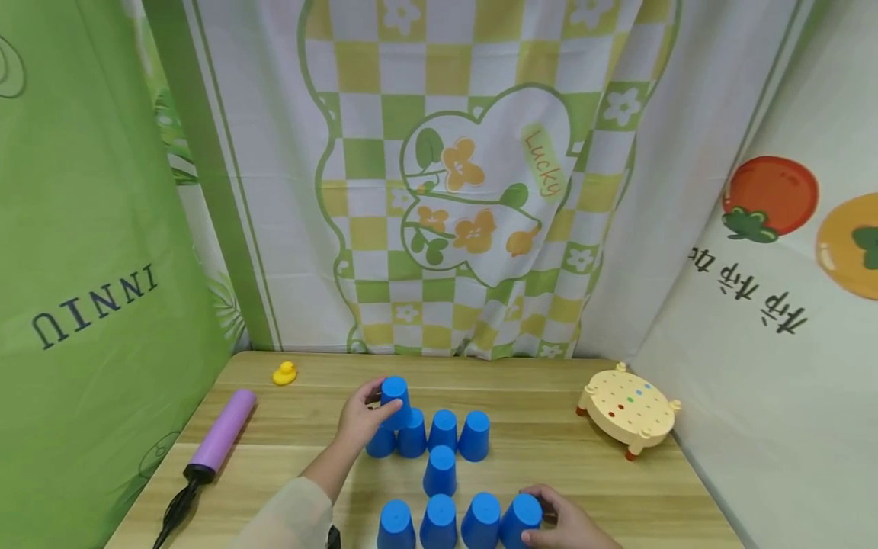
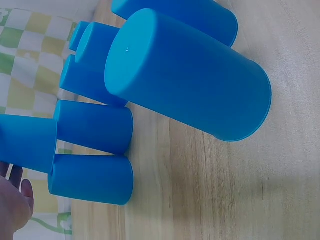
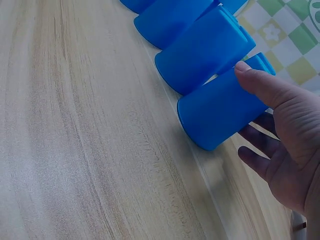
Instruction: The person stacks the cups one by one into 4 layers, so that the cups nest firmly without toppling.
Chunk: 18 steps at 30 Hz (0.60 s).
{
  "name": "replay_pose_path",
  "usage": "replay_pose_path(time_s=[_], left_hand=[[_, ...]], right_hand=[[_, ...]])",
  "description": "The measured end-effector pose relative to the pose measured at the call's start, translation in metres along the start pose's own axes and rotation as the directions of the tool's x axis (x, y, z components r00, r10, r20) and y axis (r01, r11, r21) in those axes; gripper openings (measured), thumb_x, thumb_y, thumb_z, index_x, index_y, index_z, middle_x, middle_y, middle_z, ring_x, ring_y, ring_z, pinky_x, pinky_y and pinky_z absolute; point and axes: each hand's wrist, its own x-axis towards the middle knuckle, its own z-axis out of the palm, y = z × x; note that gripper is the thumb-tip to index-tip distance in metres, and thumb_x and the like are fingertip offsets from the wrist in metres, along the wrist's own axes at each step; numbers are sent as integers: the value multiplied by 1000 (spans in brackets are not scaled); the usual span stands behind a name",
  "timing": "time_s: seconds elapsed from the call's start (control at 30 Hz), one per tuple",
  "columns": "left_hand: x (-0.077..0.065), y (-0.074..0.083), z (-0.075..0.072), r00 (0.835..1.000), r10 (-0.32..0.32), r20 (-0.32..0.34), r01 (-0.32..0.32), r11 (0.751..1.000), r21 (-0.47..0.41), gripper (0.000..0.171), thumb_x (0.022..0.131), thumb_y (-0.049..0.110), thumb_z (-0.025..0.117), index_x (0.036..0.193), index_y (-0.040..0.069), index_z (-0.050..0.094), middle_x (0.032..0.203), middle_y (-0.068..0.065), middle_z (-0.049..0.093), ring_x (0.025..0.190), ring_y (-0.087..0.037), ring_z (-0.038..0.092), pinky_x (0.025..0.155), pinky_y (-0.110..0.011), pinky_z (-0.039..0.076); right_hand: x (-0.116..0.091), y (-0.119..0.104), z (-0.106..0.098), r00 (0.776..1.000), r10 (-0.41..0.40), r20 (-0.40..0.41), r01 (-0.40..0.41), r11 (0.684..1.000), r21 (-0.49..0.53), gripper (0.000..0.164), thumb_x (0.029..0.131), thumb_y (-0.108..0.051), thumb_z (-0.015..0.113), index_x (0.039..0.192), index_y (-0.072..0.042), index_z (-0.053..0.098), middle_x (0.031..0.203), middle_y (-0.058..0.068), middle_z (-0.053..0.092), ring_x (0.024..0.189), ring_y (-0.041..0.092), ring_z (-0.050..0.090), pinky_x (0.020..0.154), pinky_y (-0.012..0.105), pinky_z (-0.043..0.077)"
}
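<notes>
Behind the blue cups [image 1: 440,472], the curtain [image 1: 487,179] reads "Lucky".

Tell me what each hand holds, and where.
The left hand holds the uppermost blue cup, and the right hand holds the rightmost front cup, each by its side wall.

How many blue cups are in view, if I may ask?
10: four blue cups in the far row, one in the left hand above that row, one between rows, four in the near row. Nested ones would be hidden.
</notes>
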Motion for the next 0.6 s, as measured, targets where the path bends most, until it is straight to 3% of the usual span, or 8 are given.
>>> replay_pose_path(time_s=[0.37,0.6], left_hand=[[-3,-9,-11,999,38,14,-39,999,35,70,87,25,75,145,4,44,144,-23,50,131,-43,47,106,-57,42],[-15,-18,-24,1000,11,10,-12,1000,13,65,88,23,74,144,6,46,149,-18,47,139,-40,39,113,-59,32]], right_hand=[[1,-8,-7,994,-35,-108,28,997,-69,67,84,-35,77,133,3,51,128,19,60,116,39,58,96,59,48],[4,-28,-14,965,-51,-256,17,991,-131,63,81,-30,80,130,0,54,122,14,64,111,31,61,91,51,53]])
